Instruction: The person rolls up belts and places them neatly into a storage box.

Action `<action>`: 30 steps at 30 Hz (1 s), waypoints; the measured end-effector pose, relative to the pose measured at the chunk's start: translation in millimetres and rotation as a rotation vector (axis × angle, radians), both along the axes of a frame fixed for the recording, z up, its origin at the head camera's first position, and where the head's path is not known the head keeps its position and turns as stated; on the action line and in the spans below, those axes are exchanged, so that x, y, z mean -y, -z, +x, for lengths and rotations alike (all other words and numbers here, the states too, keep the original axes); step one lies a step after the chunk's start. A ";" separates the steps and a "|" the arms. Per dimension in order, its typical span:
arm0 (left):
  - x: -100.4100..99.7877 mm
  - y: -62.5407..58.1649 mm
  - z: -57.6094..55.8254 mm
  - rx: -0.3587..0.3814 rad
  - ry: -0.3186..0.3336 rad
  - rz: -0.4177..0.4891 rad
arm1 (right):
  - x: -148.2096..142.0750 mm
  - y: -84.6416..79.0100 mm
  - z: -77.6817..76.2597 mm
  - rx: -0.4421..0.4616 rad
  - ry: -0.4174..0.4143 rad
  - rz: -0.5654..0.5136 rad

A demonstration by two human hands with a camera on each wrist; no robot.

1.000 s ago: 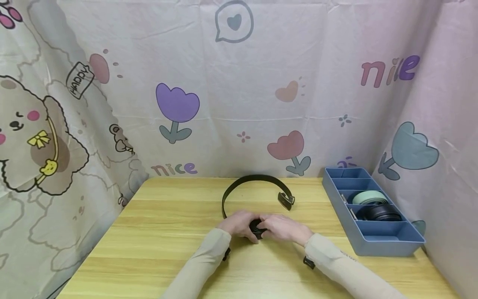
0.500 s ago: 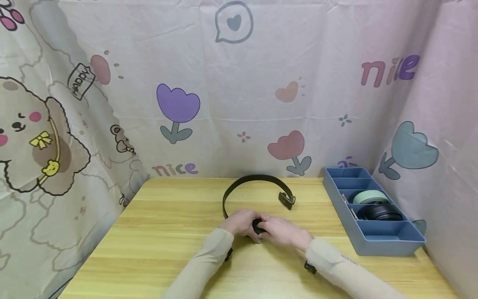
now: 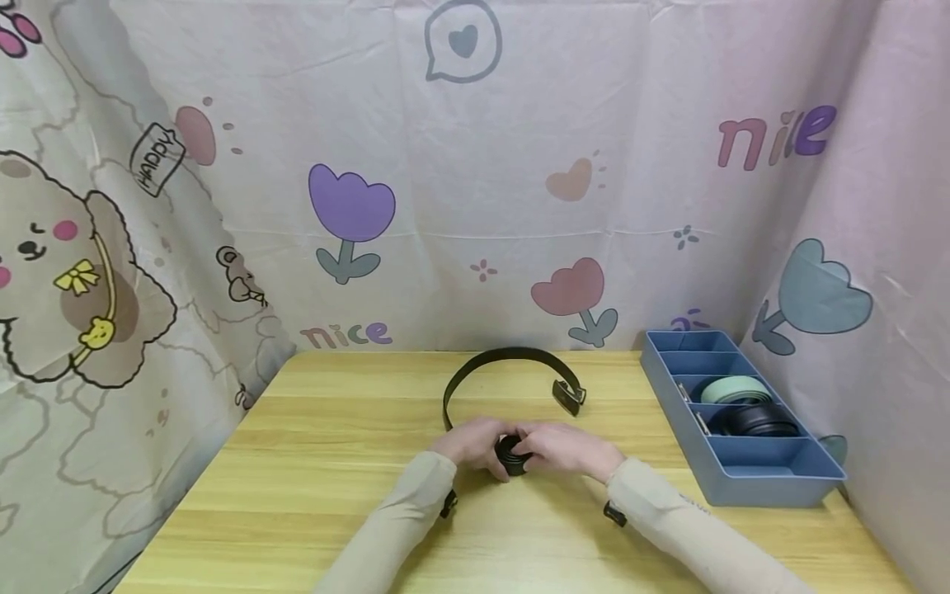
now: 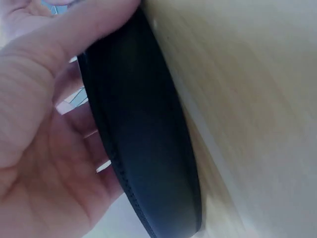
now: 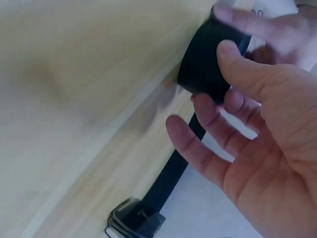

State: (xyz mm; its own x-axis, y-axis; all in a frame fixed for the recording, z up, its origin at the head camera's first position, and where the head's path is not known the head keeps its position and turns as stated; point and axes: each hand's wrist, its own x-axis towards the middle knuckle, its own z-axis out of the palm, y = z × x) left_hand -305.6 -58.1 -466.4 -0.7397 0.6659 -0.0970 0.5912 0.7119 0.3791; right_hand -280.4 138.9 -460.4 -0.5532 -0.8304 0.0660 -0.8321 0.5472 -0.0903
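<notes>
A black belt point(image 3: 512, 353) arcs across the back middle of the table in the head view. Its metal buckle point(image 3: 570, 396) lies at the arc's right end. The other end is wound into a tight coil point(image 3: 510, 456), standing on edge between both hands. My left hand point(image 3: 475, 445) grips the coil from the left, its thumb laid across the strap in the left wrist view. From the right, my right hand point(image 3: 567, 450) pinches the coil between thumb and fingers; in the right wrist view one finger sticks out beside the loose strap.
A blue divided box point(image 3: 757, 492) stands at the right of the wooden table point(image 3: 297, 495). Its compartments hold a rolled mint-green belt point(image 3: 731, 390) and a rolled black belt point(image 3: 760, 421). A printed cloth point(image 3: 460, 181) hangs behind the table.
Both hands stay at the coil, with small finger shifts around it. More of the coil shows between them than half a second ago. The buckle end and the arc have stayed put.
</notes>
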 end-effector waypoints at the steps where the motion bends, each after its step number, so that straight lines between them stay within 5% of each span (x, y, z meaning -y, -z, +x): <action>1: 0.0 -0.3 -0.2 -0.015 -0.014 -0.001 | 0.7 0.0 0.1 -0.005 0.002 0.000; 8: -2.2 -1.3 2.1 -0.127 -0.047 -0.012 | 9.5 12.2 5.8 -0.171 0.032 -0.085; 16: -2.4 2.5 4.9 -0.178 -0.058 0.007 | 8.5 13.5 7.2 -0.147 0.060 -0.082; 25: 2.3 5.7 -2.0 -0.006 0.023 0.081 | 3.9 10.0 2.7 -0.115 0.036 -0.004; 30: 1.1 6.8 -0.5 -0.027 -0.004 0.098 | 5.3 12.9 6.3 -0.127 0.073 -0.031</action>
